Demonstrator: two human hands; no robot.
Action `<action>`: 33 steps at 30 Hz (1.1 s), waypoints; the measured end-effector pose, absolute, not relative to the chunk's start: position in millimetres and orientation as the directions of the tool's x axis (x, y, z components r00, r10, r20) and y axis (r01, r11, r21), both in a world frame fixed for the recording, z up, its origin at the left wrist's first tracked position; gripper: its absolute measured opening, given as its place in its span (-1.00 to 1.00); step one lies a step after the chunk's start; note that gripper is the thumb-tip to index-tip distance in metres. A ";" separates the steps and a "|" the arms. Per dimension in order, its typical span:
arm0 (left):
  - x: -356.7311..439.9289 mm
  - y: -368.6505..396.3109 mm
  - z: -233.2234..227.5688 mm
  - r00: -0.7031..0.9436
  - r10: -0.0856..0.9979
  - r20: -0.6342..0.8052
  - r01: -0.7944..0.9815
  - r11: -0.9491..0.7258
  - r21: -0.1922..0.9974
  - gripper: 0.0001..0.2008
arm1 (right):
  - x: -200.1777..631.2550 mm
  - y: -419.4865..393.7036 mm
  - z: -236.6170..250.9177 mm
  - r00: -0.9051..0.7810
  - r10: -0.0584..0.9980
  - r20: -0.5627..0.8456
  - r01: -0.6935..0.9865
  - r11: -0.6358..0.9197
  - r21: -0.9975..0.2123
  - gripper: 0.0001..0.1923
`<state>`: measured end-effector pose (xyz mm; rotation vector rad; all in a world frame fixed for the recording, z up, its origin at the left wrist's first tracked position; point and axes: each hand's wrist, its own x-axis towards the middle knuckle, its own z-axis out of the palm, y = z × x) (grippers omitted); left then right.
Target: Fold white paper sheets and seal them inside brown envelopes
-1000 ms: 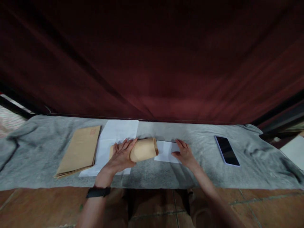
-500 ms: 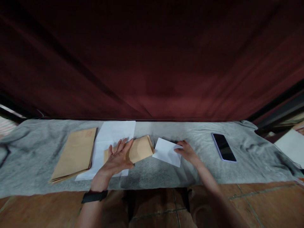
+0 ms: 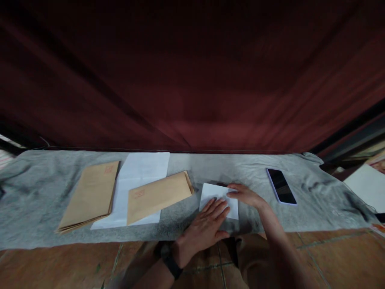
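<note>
A small folded sheet of white paper (image 3: 207, 192) lies on the grey cloth in front of me. My left hand (image 3: 210, 218) rests flat on its lower left part, fingers stretched out, with a dark band at the wrist. At the paper's upper right edge, my right hand (image 3: 243, 194) pinches it between thumb and fingers. To the left is a brown envelope (image 3: 162, 196) with red print, its flap end pointing at the paper. Part of it overlaps larger white sheets (image 3: 144, 166).
A stack of brown envelopes (image 3: 90, 192) sits at the far left, over the edge of the white sheets. A phone (image 3: 282, 186) in a pale purple case lies at the right. Grey cloth (image 3: 249, 168) covers the bench, and a dark red curtain (image 3: 186, 92) hangs behind.
My left hand has moved right, off the brown envelope and onto the folded paper. The paper has turned and shifted slightly right and nearer, with my right hand still at its edge.
</note>
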<state>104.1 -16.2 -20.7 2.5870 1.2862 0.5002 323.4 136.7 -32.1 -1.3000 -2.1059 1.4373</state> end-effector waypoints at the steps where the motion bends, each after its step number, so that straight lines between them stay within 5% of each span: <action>1: 108.6 -18.6 -23.7 0.566 0.798 0.208 0.730 -0.602 0.325 -0.29 | 322.0 136.4 -32.3 -0.562 0.791 -0.242 0.529 0.118 -0.840 -0.74; 8: 122.1 -23.9 -40.3 0.528 0.830 0.178 0.788 -0.558 0.261 -0.25 | 304.8 132.7 -34.4 -0.541 0.824 -0.171 0.646 0.277 -0.711 -0.67; 13: 128.7 -27.4 -48.3 0.511 0.838 0.193 0.799 -0.546 0.252 -0.23 | 293.5 127.2 -39.0 -0.507 0.862 0.021 0.701 0.426 -0.572 -0.59; 16: 131.9 -28.6 -54.8 0.477 0.854 0.209 0.811 -0.519 0.271 -0.24 | 279.3 104.5 -43.6 -0.418 0.892 0.174 0.683 0.435 -0.587 -0.55; 19: 134.2 -30.4 -63.4 0.446 0.875 0.188 0.813 -0.484 0.324 -0.33 | 260.2 67.1 -50.9 -0.448 0.879 0.165 0.593 0.430 -0.681 -0.49; 22: 134.1 -34.3 -69.9 0.430 0.893 0.128 0.818 -0.446 0.363 -0.45 | 248.1 36.4 -58.1 -0.579 0.799 0.161 0.566 0.536 -0.626 -0.43; 33: 109.8 -49.8 -59.4 0.314 0.917 0.246 0.875 -0.380 0.301 -0.16 | 266.7 26.2 -71.6 -0.547 0.807 0.223 0.695 0.586 -0.417 -0.36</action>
